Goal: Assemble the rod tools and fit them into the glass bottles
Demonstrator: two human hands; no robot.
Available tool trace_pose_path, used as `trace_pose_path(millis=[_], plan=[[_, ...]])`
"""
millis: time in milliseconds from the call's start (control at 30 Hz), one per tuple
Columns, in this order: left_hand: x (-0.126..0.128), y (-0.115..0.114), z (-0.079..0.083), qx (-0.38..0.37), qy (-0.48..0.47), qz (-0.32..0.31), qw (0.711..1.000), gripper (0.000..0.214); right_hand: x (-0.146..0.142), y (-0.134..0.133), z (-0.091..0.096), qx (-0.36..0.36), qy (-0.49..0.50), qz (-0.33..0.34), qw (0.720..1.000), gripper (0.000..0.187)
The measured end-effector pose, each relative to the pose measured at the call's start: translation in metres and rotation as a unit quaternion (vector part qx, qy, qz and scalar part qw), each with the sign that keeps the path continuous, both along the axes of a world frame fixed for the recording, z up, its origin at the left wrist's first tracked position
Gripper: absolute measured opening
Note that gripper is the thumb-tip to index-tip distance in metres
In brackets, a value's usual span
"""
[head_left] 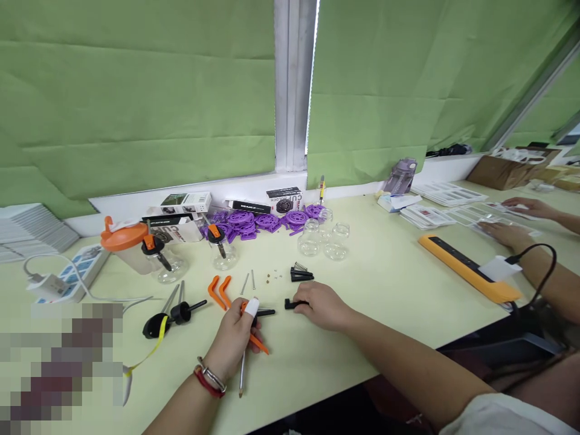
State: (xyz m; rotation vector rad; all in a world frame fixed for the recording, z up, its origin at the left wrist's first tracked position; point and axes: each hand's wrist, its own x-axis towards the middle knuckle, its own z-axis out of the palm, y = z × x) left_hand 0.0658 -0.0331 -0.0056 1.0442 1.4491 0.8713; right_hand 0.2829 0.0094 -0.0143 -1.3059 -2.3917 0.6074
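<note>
My left hand (pixel 233 338), its thumb wrapped in white, is closed round a dispenser head with an orange lever (pixel 259 344), a black spout (pixel 266 312) and a metal tube (pixel 241 377) pointing down toward me. To its right, my right hand (pixel 324 305) pinches a small black plastic part (pixel 290 304) just above or on the table. Behind that hand lie black plastic pieces (pixel 301 275) with a spring (pixel 299 266). Two loose orange levers (pixel 220 291), two metal pins (pixel 249 283) and several tiny fittings (pixel 272 276) lie beyond my left hand.
Glass jars (pixel 336 241) stand before purple plastic parts (pixel 242 223) and printed boxes (pixel 181 226). Black dispenser heads (pixel 181 312) lie left, near an orange-lidded cup (pixel 124 235) and white power strip (pixel 86 275). At right, another person's hands (pixel 502 232) are beyond an orange power strip (pixel 466 266).
</note>
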Motion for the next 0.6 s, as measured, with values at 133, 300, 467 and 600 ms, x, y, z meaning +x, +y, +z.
trace_pose_path(millis=[133, 300, 467, 600], plan=[[-0.003, -0.004, 0.005, 0.107, 0.244, -0.038, 0.963, 0.034, 0.005, 0.004, -0.001, -0.012, 0.029, -0.052, 0.998, 0.018], [0.001, -0.005, 0.012, 0.15, 0.484, -0.091, 0.857, 0.03, -0.002, 0.006, 0.001, 0.005, 0.023, -0.043, 0.999, 0.02], [0.005, -0.003, 0.015, 0.153, 0.594, -0.111, 0.782, 0.038, -0.009, 0.009, 0.005, 0.012, 0.008, -0.028, 1.0, 0.02], [0.006, 0.001, 0.027, 0.243, 0.628, -0.113, 0.731, 0.031, -0.008, 0.011, 0.01, 0.005, 0.009, -0.037, 0.999, 0.021]])
